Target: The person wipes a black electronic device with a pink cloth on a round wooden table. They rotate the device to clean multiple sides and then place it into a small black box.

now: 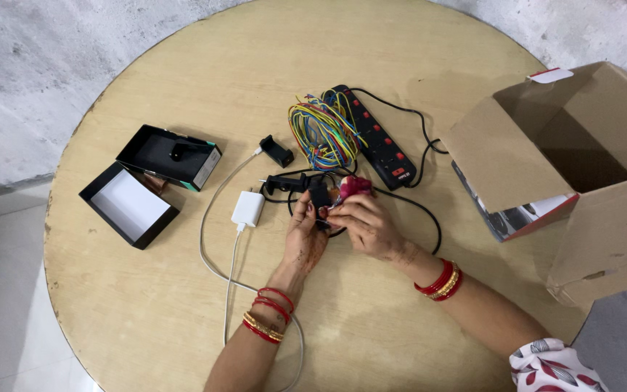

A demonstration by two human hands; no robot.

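Observation:
My left hand point(303, 236) and my right hand point(366, 223) meet at the middle of a round wooden table point(183, 72). Together they grip a small black plug piece point(318, 193) on a black cable point(422, 210). A small pink-red object point(355, 186) sits at my right hand's fingertips. Just beyond the hands lie a bundle of coloured wires point(321, 131) and a black power strip point(379, 138) with red switches. A white charger point(247, 208) with its white cable point(215, 218) lies left of my left hand.
An open cardboard box point(582, 145) stands at the table's right edge. At the left lie a small black box point(169, 156) and its open lid point(129, 205) with a white inside. Two black adapters point(276, 150) rest near the wires.

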